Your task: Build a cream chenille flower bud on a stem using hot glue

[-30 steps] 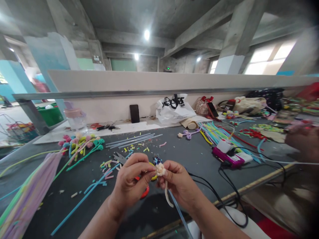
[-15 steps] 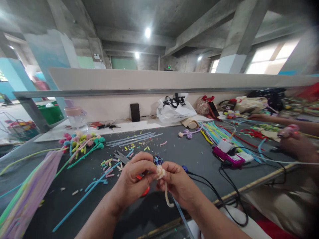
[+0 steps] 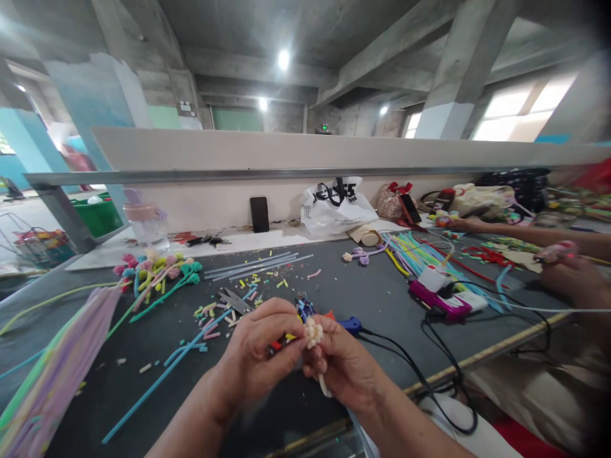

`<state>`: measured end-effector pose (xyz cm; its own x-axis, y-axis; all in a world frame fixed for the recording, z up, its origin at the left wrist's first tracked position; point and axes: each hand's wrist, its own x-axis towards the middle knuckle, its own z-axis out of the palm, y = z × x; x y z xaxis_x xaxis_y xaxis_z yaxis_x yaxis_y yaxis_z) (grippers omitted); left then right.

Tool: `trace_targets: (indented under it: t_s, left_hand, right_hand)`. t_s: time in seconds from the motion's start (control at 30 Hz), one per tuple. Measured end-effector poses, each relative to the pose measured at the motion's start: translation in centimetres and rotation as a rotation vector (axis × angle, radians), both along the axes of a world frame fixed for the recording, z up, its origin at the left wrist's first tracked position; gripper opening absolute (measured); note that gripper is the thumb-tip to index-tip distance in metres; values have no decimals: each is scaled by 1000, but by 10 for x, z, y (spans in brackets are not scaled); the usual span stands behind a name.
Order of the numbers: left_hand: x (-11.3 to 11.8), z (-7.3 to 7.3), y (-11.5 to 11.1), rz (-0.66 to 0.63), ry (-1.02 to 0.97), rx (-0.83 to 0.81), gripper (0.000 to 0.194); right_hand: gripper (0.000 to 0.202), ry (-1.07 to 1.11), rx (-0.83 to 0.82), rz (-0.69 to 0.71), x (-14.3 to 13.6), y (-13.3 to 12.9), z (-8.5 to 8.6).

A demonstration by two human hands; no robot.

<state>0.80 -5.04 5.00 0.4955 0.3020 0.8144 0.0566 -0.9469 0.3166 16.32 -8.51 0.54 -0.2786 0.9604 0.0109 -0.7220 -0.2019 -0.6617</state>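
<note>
A small cream fuzzy flower (image 3: 314,332) is pinched between my two hands, low in the middle of the view. My left hand (image 3: 265,350) has thumb and fingertips on its left side. Round its right side and stem close the fingers of my right hand (image 3: 346,359). The cream stem's end (image 3: 325,386) hangs below my right fingers. Just behind my hands lie a blue-handled tool (image 3: 351,326) with a black cord and a dark blue glittery object (image 3: 305,307). Scissors (image 3: 233,300) rest left of them, their handles hidden by my left hand.
Fuzzy flowers (image 3: 157,270) and a pastel stem bundle (image 3: 71,356) lie left. Cut bits (image 3: 210,312) litter the dark table (image 3: 267,416). A purple power strip (image 3: 439,300) with cords lies right, near coloured stems (image 3: 413,251). A person's hands (image 3: 568,270) work at far right.
The flower and both hands have shifted slightly right, and the stem shows less below my fingers. More of the blue-handled tool shows. At far right, the other person's reaching hand has moved left.
</note>
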Motion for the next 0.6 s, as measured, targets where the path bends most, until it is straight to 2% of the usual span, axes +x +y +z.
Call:
trace_targets:
  t_s: [0.13, 0.27, 0.33, 0.4, 0.47, 0.6]
  left_hand:
    - [-2, 3, 0, -43, 30, -67, 9]
    - [-1, -5, 0, -91, -1, -93, 13]
    - [0, -10, 1, -71, -88, -139, 16]
    - [2, -15, 3, -22, -151, -225, 26]
    - [5, -16, 4, -26, -110, -301, 31]
    - [9, -11, 3, -141, 50, -395, 25]
  right_hand:
    - [22, -5, 1, -2, 0, 0, -1]
    - [20, 9, 29, 1, 2, 0, -1]
    - [20, 39, 43, 30, 3, -1, 0]
    - [20, 71, 65, 75, 3, -2, 2]
    - [22, 80, 93, 116, 2, -3, 2]
    - [28, 51, 82, 121, -2, -3, 1]
